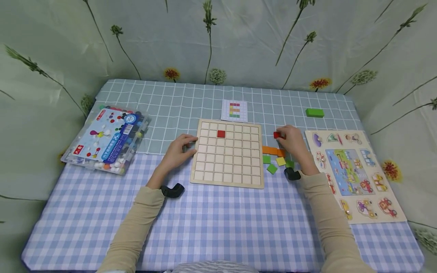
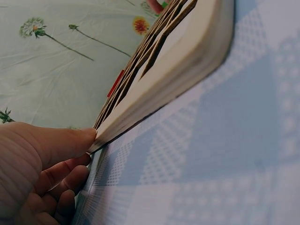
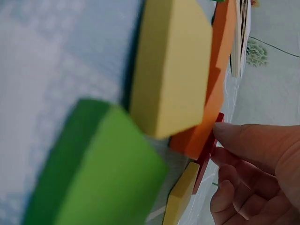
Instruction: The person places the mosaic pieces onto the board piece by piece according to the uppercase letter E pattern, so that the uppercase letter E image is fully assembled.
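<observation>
A wooden grid board (image 1: 194,176) lies flat in mid-table, with one red square tile (image 1: 221,134) in a cell near its top. My left hand (image 1: 177,151) rests at the board's left side, thumb and fingertips touching its edge; the left wrist view shows the thumb tip (image 2: 89,136) against that edge. Right of the board, my right hand (image 1: 293,142) pinches another red tile (image 1: 276,135) between thumb and finger. Orange tiles (image 1: 269,150), green tiles (image 1: 272,168) and a yellow tile (image 1: 280,161) lie below that hand. In the right wrist view, a second yellow tile (image 3: 180,197) is beside the red one.
A pattern card (image 1: 234,110) with coloured squares lies behind the board. At the left is a clear case (image 1: 106,138) of molecule-model parts. A picture puzzle board (image 1: 355,176) lies at the right, with a green block (image 1: 315,113) behind it.
</observation>
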`<state>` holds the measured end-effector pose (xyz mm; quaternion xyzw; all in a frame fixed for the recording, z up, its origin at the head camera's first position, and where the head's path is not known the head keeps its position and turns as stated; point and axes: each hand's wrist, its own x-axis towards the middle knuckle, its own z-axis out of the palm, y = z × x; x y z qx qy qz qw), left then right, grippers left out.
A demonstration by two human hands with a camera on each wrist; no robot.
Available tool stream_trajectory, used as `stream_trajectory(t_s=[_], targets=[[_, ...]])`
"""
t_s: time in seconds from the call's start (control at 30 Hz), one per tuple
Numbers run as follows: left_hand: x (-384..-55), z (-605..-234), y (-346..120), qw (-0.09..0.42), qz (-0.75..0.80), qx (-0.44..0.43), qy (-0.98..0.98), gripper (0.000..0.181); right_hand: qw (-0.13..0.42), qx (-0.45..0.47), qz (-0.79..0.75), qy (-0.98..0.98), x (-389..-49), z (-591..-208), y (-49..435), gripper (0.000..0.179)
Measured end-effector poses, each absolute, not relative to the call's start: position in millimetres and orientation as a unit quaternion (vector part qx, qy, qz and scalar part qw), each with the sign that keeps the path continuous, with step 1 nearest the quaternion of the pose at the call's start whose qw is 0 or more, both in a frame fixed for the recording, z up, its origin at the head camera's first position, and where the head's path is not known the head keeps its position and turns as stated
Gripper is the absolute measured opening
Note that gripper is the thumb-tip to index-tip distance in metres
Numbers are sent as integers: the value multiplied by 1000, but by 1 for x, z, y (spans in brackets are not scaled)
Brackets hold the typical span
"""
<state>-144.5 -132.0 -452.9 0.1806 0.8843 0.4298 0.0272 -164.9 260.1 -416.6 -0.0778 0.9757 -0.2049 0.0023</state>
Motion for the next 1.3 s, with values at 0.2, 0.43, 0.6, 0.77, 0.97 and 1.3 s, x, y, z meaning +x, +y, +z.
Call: stream_trajectory(t_s=[0.2, 0.43, 0.6, 0.77, 0.97, 1.3], targets=[[-145, -453, -131, 24, 426, 184, 885, 41, 39, -49, -175, 983, -166, -413, 256, 28], [-145, -452, -131, 22, 428, 188, 884, 40, 29, -64, -165, 984, -166, -411, 254, 27], [-145, -454, -132, 22, 426, 187, 885, 40, 16, -81, -179, 980, -162, -406, 242, 26], [-145, -455, -132, 21, 426, 191, 884, 40, 0, -105, -188, 977, -164, -402, 227, 25], [-145, -455, -132, 20, 426, 192, 884, 40, 5, -130, -188, 973, -169, -397, 207, 27], [-144, -454, -133, 15, 425, 195, 884, 39, 25, -164, -190, 968, -175, -394, 172, 29]])
